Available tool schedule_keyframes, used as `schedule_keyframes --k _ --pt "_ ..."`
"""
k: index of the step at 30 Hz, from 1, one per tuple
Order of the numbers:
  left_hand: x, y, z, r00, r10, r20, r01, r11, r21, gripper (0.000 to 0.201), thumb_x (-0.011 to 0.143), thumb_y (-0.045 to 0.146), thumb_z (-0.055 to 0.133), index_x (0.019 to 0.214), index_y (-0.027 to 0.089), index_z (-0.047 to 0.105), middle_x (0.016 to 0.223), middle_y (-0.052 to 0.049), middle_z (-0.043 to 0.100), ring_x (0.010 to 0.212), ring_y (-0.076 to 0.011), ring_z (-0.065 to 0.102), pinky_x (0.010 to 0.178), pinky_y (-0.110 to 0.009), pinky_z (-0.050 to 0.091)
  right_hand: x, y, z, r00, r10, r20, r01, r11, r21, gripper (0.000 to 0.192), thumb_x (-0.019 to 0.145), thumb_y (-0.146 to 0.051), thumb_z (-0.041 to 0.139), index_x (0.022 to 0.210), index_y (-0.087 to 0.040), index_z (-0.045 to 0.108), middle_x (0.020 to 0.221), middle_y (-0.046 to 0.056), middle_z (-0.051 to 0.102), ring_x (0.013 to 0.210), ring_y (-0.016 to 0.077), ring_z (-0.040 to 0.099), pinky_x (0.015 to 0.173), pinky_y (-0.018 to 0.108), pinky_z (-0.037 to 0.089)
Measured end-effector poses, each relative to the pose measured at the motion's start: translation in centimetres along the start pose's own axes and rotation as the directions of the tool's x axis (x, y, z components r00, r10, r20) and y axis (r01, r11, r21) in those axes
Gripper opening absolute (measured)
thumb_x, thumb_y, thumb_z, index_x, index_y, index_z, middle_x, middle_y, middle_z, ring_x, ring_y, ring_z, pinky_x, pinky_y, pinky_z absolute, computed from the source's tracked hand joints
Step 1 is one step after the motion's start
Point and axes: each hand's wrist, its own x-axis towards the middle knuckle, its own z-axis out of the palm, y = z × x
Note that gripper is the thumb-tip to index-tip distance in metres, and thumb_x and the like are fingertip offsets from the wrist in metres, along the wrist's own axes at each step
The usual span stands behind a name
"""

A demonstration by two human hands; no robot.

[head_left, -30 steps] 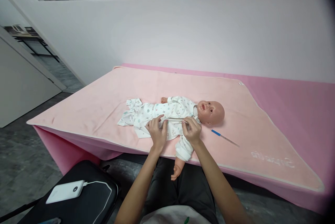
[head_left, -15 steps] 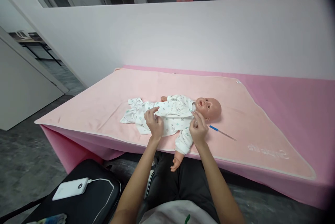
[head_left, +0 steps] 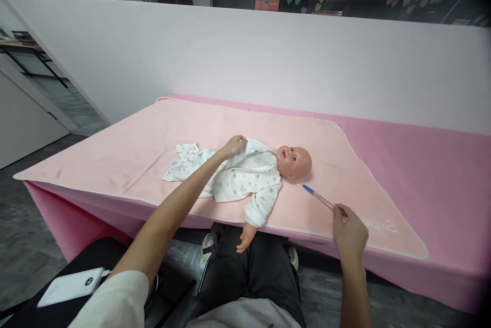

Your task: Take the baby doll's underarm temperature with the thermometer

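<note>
A baby doll (head_left: 293,161) in a white printed sleepsuit (head_left: 245,177) lies on a light pink blanket (head_left: 126,149), head to the right, one arm hanging over the near edge. My left hand (head_left: 233,145) reaches across and rests on the doll's far sleeve, fingers curled on the cloth. My right hand (head_left: 349,233) is at the blanket's near edge, fingertips touching the end of a thin stick with a blue tip (head_left: 320,197), which lies flat beside the doll's head.
The blanket covers a darker pink table (head_left: 441,164) against a white partition wall. A black bag (head_left: 126,261) at lower left carries a white power bank (head_left: 69,287) with a cable. My dark-trousered knees are under the table edge.
Both hands have left the front of the sleepsuit. The left hand moved to the doll's far sleeve; the right hand swung right to the end of the blue-tipped stick. The camera tilted slightly.
</note>
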Motion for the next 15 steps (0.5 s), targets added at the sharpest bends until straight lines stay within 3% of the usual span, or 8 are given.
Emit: schedule_keyframes --k 2,4,6,8,10,13,15 --pt "1.5 0.4 -0.9 0.999 0.028 -0.040 -0.024 0.996 0.083 0.014 0.085 0.020 0.045 0.089 0.014 0.057 0.085 -0.010 0.061 0.085 -0.0239 0.059 0.077 -0.034 0.040 0.4 -2.7 -1.5 0.993 0.030 -0.112 -0.016 0.992 0.124 0.032 0.084 -0.040 0.046 0.090 -0.017 0.068 0.084 0.010 0.070 0.070 0.0231 0.062 0.064 0.033 0.043" --pt "2.1 1.2 -1.5 0.991 0.124 -0.045 -0.108 0.960 0.259 0.017 0.088 0.019 0.042 0.100 0.014 0.053 0.092 -0.013 0.059 0.090 -0.0259 0.059 0.080 -0.037 0.038 1.3 -6.5 -2.3 0.983 -0.019 -0.185 0.074 0.953 0.293 0.031 0.084 -0.040 0.049 0.089 -0.017 0.068 0.088 0.010 0.070 0.075 0.0214 0.063 0.069 0.031 0.046" --pt "2.1 2.1 -1.7 0.968 0.251 0.008 -0.222 0.842 0.491 0.022 0.089 0.016 0.036 0.107 0.015 0.050 0.095 -0.014 0.057 0.089 -0.0260 0.060 0.078 -0.037 0.038 2.7 -10.7 -1.9 0.973 -0.088 -0.213 0.174 0.888 0.425 0.030 0.085 -0.038 0.048 0.089 -0.016 0.068 0.088 0.009 0.070 0.077 0.0201 0.064 0.071 0.030 0.047" --pt "1.6 3.1 -1.8 0.938 0.334 0.093 -0.309 0.683 0.662 0.028 0.089 0.012 0.032 0.112 0.017 0.047 0.094 -0.013 0.057 0.085 -0.0246 0.061 0.074 -0.035 0.038 4.4 -14.7 -0.2 0.958 -0.202 -0.202 0.275 0.842 0.465 0.028 0.087 -0.034 0.046 0.091 -0.017 0.068 0.089 0.009 0.070 0.082 0.0200 0.064 0.073 0.030 0.047" --pt "0.7 3.9 -1.8 0.923 0.358 0.144 -0.346 0.602 0.720 0.031 0.088 0.009 0.032 0.114 0.018 0.046 0.092 -0.012 0.057 0.082 -0.0230 0.061 0.071 -0.033 0.039 6.2 -18.2 2.4 0.935 -0.321 -0.152 0.355 0.847 0.396 0.027 0.088 -0.027 0.043 0.083 -0.018 0.068 0.080 0.008 0.069 0.076 0.0198 0.063 0.071 0.030 0.046" --pt "-0.8 4.6 -1.9 0.911 0.372 0.179 -0.373 0.556 0.743 0.031 0.089 0.011 0.031 0.115 0.019 0.046 0.091 -0.011 0.058 0.078 -0.0225 0.062 0.067 -0.032 0.040 8.4 -21.7 6.4 0.914 -0.405 -0.020 0.395 0.877 0.275 0.030 0.088 -0.022 0.042 0.072 -0.017 0.067 0.068 0.010 0.066 0.068 0.0198 0.063 0.065 0.030 0.043" --pt "-1.8 4.9 -1.8 0.905 0.372 0.204 -0.393 0.553 0.734 0.029 0.090 0.013 0.031 0.113 0.020 0.047 0.090 -0.011 0.058 0.075 -0.0226 0.062 0.066 -0.032 0.040 9.3 -22.9 8.4 0.894 -0.447 -0.005 0.429 0.855 0.291 0.032 0.089 -0.024 0.043 0.068 -0.017 0.066 0.061 0.010 0.064 0.066 0.0199 0.062 0.065 0.030 0.042"
